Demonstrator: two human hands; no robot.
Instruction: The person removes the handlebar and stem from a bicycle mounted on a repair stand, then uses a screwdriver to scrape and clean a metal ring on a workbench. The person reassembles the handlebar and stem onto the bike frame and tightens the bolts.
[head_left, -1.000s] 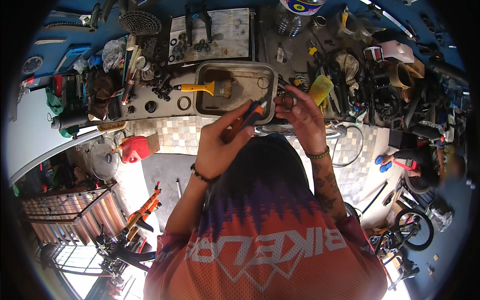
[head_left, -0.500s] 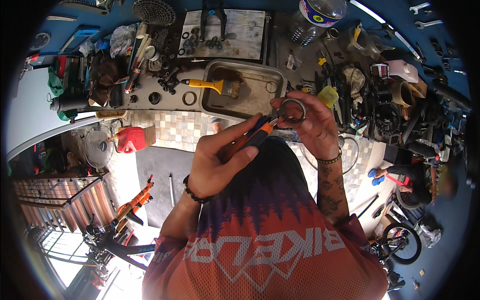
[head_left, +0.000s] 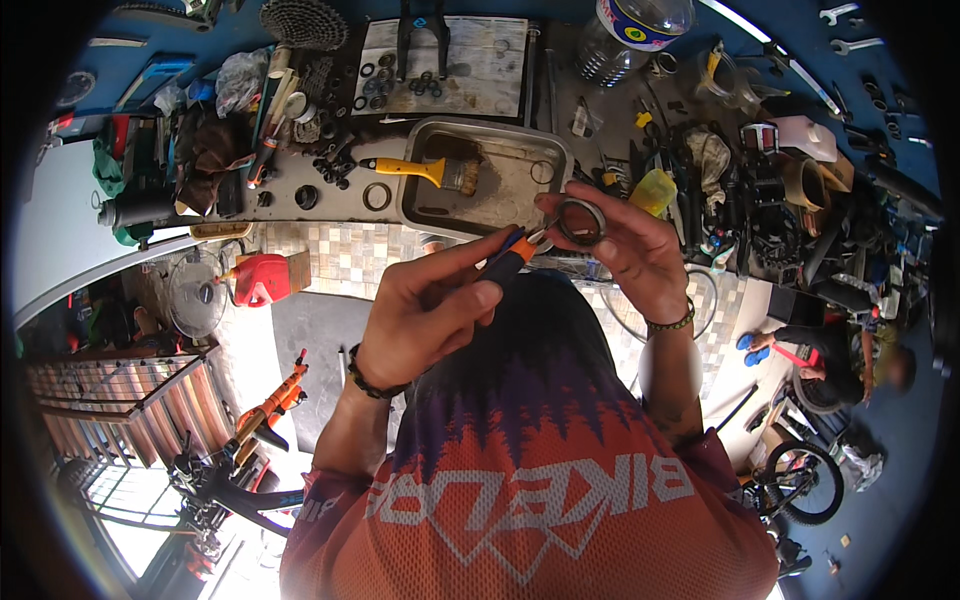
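Note:
In my left hand [head_left: 422, 308] is a slim hand tool [head_left: 506, 264] with an orange and dark handle and a short metal tip. I cannot make out its exact kind. My right hand [head_left: 642, 248] pinches a metal bearing ring [head_left: 601, 229] by its rim, between thumb and fingers, with its opening turned toward me. The tool's tip points at the ring's left side, very close to it; whether they touch I cannot tell. Just beyond both hands lies a metal tray [head_left: 408, 200] with dark wet residue. A yellow-handled paintbrush [head_left: 405, 168] rests across its left rim, bristles inside.
Left of the tray lies a dark ring [head_left: 377, 197] on the bench. Behind it, small rings and a black forked part lie on a stained sheet [head_left: 490, 85]. A large plastic bottle [head_left: 615, 50] stands behind right. Tools crowd both sides. Another person [head_left: 850, 365] sits far right.
My left hand has shifted a little left and down, drawing the tool back from the ring. The ring has moved slightly left and tilted in my right hand.

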